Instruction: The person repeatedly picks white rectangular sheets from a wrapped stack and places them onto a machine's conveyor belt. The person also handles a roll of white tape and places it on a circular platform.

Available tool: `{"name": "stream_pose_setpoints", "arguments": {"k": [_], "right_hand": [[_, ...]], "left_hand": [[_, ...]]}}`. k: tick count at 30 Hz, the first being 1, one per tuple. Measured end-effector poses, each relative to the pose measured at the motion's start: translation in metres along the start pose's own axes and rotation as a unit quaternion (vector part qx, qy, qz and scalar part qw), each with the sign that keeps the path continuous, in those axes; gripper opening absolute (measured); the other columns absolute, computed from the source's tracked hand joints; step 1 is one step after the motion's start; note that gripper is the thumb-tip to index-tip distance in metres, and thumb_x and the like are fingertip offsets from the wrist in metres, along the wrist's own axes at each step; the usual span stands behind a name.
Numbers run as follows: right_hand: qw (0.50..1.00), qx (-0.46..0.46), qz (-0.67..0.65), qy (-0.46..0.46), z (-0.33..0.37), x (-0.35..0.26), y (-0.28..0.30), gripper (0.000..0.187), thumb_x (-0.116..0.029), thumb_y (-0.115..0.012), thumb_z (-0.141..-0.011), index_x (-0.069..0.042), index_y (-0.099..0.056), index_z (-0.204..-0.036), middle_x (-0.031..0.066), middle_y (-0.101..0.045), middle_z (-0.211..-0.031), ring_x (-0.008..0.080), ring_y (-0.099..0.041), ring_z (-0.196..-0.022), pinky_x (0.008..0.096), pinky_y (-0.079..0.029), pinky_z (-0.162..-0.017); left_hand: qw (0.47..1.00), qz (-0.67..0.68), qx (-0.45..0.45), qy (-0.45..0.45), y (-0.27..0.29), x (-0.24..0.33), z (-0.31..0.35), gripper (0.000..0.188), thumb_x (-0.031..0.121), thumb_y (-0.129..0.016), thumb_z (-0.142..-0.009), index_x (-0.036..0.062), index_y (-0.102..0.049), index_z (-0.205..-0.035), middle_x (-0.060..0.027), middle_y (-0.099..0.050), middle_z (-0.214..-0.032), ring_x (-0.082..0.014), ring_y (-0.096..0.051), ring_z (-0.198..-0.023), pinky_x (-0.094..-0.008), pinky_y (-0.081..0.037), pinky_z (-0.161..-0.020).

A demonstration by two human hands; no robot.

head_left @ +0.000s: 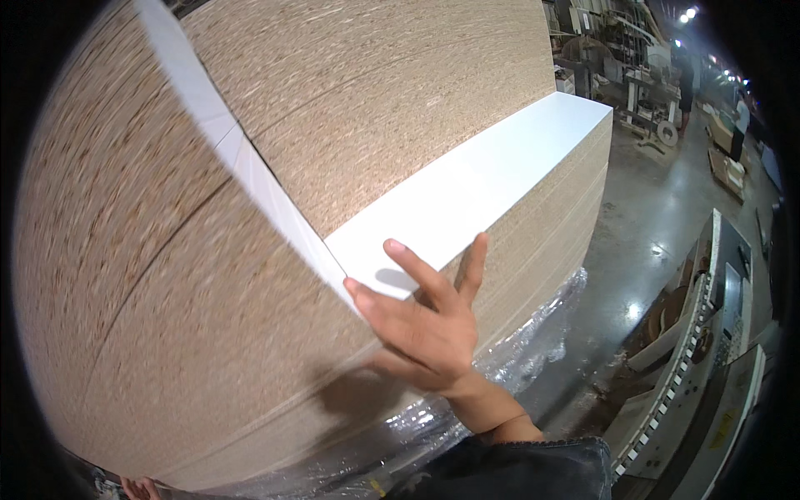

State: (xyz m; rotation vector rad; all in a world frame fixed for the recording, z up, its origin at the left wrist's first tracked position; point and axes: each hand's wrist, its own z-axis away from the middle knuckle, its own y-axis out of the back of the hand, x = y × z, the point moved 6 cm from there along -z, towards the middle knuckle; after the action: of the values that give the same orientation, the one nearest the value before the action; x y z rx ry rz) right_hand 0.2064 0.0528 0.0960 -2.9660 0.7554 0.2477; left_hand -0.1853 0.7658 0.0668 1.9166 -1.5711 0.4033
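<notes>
A tall stack of chipboard panels [200, 333] with raw brown edges fills the left and middle. A white panel face [475, 175] shows as a step, and a narrow white strip [242, 150] runs along the left stack's top. My right hand [429, 329] is open with fingers spread at the near corner of the white face. One fingertip meets the end of the narrow strip or hovers just by it; contact cannot be made out. Only a few fingers of my left hand [140, 487] show at the lower left, by the stack's bottom edge; their grip is hidden.
Crumpled clear plastic wrap [533, 333] hangs around the stack's lower side. On the right stands a machine [708, 333] with a long toothed rail. More machinery [633, 83] and people [740, 125] are farther back on the shiny grey floor [642, 225].
</notes>
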Motion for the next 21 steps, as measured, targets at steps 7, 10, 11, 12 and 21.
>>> {"name": "stream_pose_setpoints", "arguments": {"k": [7,10,11,12,21], "right_hand": [[0.991,-0.091,0.051,-0.089,-0.008,-0.001,0.018,0.036,-0.018,-0.081,-0.087,-0.033,-0.073,-0.119,-0.0211,-0.077,-0.112,0.0315,-0.043,-0.152,0.0745,0.015,-0.123],[0.988,-0.081,0.092,-0.095,-0.013,0.009,0.026,0.036,-0.025,-0.081,-0.086,-0.035,-0.073,-0.12,-0.0201,-0.078,-0.113,0.0333,-0.043,-0.152,0.0731,0.013,-0.124],[0.986,-0.083,0.101,-0.1,-0.014,0.013,0.029,0.035,-0.031,-0.08,-0.087,-0.036,-0.073,-0.121,-0.0188,-0.078,-0.113,0.0344,-0.044,-0.151,0.0717,0.013,-0.125],[0.985,-0.088,0.113,-0.092,-0.018,0.018,0.038,0.035,-0.035,-0.078,-0.088,-0.035,-0.073,-0.123,-0.0168,-0.079,-0.112,0.0355,-0.045,-0.151,0.071,0.013,-0.125],[0.991,-0.083,0.096,-0.04,-0.046,0.066,0.088,0.05,-0.048,-0.075,-0.086,-0.015,-0.076,-0.124,-0.0008,-0.082,-0.106,0.034,-0.052,-0.145,0.0715,0.018,-0.122]], "left_hand": [[0.999,-0.016,0.004,-0.041,-0.002,0.033,0.009,0.062,0.023,-0.071,-0.104,0.0007,-0.045,-0.156,-0.0089,-0.064,-0.122,-0.0178,-0.059,-0.106,-0.0319,-0.048,-0.094],[0.997,-0.015,-0.009,-0.069,-0.004,0.056,0.015,0.063,0.024,-0.071,-0.104,0.0015,-0.045,-0.156,-0.0093,-0.065,-0.125,-0.0192,-0.059,-0.107,-0.0328,-0.047,-0.097],[0.996,-0.008,-0.032,-0.078,-0.005,0.061,0.015,0.063,0.025,-0.072,-0.104,0.0019,-0.046,-0.156,-0.0095,-0.065,-0.126,-0.0196,-0.059,-0.108,-0.0331,-0.047,-0.097],[0.997,-0.006,-0.034,-0.074,-0.008,0.069,0.016,0.063,0.024,-0.072,-0.104,0.0019,-0.046,-0.156,-0.0095,-0.065,-0.126,-0.0196,-0.059,-0.107,-0.0332,-0.047,-0.097],[0.98,0.185,0.028,-0.062,-0.053,0.206,0.092,0.044,0.002,-0.081,-0.09,-0.0054,-0.064,-0.13,-0.0163,-0.066,-0.103,-0.0245,-0.064,-0.092,-0.0357,-0.055,-0.078]]}}
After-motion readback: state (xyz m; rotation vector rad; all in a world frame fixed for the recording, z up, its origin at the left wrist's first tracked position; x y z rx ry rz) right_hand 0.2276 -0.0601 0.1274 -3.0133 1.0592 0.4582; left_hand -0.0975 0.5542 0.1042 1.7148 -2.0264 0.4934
